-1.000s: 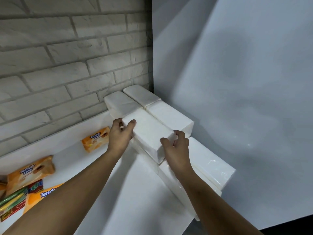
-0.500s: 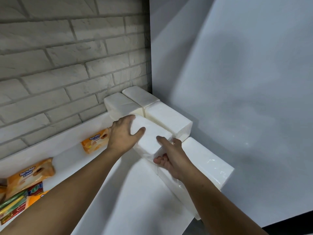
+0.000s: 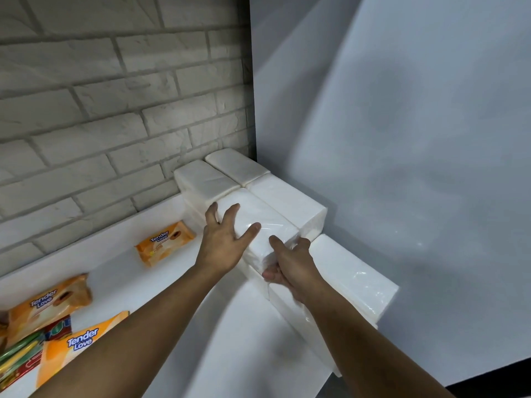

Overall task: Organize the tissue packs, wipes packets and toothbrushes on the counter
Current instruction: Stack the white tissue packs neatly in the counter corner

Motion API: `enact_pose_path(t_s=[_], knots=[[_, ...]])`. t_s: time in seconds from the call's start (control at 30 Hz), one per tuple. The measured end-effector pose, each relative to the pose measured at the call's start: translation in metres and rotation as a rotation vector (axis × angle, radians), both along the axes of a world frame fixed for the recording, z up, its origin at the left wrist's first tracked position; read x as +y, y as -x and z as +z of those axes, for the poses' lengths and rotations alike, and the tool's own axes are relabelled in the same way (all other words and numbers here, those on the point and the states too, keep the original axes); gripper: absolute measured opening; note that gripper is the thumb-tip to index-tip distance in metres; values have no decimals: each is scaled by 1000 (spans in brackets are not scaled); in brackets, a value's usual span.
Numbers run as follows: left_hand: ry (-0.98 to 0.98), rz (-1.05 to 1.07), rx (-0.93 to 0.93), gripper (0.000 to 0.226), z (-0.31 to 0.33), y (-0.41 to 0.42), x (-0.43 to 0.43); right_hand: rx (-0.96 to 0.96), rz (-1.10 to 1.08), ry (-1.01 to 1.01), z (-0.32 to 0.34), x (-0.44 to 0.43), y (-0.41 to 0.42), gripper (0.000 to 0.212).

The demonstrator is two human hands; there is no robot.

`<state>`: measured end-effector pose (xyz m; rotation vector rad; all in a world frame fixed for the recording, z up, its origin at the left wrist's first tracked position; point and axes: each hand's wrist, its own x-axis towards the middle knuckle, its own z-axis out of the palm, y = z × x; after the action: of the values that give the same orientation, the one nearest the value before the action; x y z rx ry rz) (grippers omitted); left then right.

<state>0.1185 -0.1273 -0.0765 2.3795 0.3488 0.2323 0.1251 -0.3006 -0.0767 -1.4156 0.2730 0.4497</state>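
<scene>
Hands: left hand [image 3: 222, 242] spread flat atop tissue pack [image 3: 258, 222] | right hand [image 3: 290, 268] gripping its near edge

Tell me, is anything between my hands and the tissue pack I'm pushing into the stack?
Nothing visible. Your left hand lies open on top of the tissue pack, and your right hand presses its near end. The pack sits flush among the other stacked packs.

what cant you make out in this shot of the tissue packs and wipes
Head view only:
- Front end of the tissue pack: covered by the left hand and right hand.
- Toothbrush pack: cut off by the left edge, blurred.
- Lower tissue packs: count hidden by the right forearm.
</scene>
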Motion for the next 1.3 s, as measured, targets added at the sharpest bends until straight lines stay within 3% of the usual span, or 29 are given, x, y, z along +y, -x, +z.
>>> enact_pose_path(t_s=[0.13,0.23,0.3,0.4,0.47,0.63,1.07,1.3], knots=[[59,47,-25,88,3,-2,-4,-86,73,336,10,-5,4,77],[168,159,-72,103,3,0,-6,-365,-100,534,5,-10,5,76],[330,234,-8,121,4,-1,-6,-497,-204,596,4,-15,-2,73],[650,278,105,137,10,-3,-11,-395,-225,497,8,-20,-22,95],[733,270,115,139,10,-6,-14,-330,-189,397,9,-21,-33,100],[750,224,108,119,9,-16,-16,-351,-127,377,1,-9,-44,99],[681,249,182,124,16,-19,-18,-379,-155,475,-12,-6,-57,95],[698,281,113,122,17,-23,-22,-358,-171,397,-10,-10,-62,94]])
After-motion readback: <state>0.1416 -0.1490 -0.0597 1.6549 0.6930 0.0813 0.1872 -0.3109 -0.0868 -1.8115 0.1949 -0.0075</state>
